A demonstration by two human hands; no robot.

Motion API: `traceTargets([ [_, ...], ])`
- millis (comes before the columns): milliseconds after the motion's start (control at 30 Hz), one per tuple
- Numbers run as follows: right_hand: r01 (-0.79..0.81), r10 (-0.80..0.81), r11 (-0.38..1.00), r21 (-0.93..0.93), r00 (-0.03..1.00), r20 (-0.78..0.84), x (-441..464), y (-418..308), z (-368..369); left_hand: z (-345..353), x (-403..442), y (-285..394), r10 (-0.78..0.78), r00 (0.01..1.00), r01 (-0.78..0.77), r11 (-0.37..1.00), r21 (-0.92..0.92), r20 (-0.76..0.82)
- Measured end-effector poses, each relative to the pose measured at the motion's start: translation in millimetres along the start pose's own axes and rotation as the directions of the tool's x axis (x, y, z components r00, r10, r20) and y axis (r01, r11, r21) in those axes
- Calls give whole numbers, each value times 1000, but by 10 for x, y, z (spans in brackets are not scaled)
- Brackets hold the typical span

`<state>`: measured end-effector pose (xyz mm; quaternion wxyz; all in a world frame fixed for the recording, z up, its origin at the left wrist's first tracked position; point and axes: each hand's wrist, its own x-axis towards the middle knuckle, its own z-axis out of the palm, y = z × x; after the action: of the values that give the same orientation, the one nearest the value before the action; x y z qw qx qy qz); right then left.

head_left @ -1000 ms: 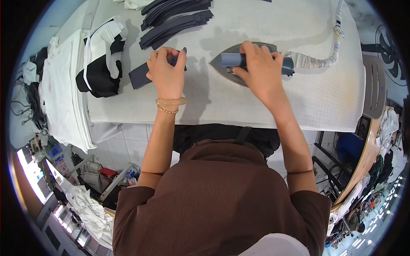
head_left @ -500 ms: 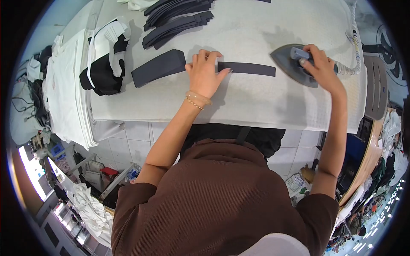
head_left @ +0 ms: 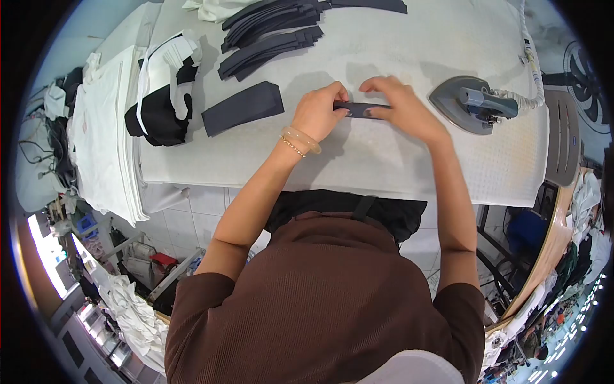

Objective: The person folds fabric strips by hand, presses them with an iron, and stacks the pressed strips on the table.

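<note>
A narrow dark grey fabric strip lies on the padded ironing table between my hands. My left hand pinches the strip's left end between thumb and fingers. Over the right end is my right hand, its thumb touching the strip while the fingers arch apart from it above. The iron rests on its soleplate to the right, with nobody holding it. A wider stack of dark grey fabric pieces sits left of my left hand.
Fanned stacks of dark strips lie at the back left. A black and white bundle tied with a white band and a pile of white cloth are at the left. The iron's hose runs along the right edge.
My right hand has let go of the iron and moved left to the strip. The iron now stands farther right. My left hand has shifted slightly right and pinches the strip's end.
</note>
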<state>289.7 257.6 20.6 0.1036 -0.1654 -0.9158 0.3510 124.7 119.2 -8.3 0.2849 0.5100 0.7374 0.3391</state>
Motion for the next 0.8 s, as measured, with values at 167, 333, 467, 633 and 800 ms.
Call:
traceTargets([
  [167,-312,289,948,69,928,237,181,105,-83,-364,118,53,-26,999,22,997,-72,-42],
  [333,-308,312,900,307,949,39,432,419,-441,-689,598,-24,26,990,-42,992,-116,-139],
  [467,-222,289,910,350,945,-152,1061,858,-803,-782,1346,121,34,965,-30,999,20,-259],
  [633,-641,451,715,-278,727,-517,1525,1276,-765,-729,1726,49,139,858,57,931,361,-495],
  [800,-359,254,927,-111,816,-519,862,736,-471,-1092,621,-115,328,796,-222,940,259,-509],
])
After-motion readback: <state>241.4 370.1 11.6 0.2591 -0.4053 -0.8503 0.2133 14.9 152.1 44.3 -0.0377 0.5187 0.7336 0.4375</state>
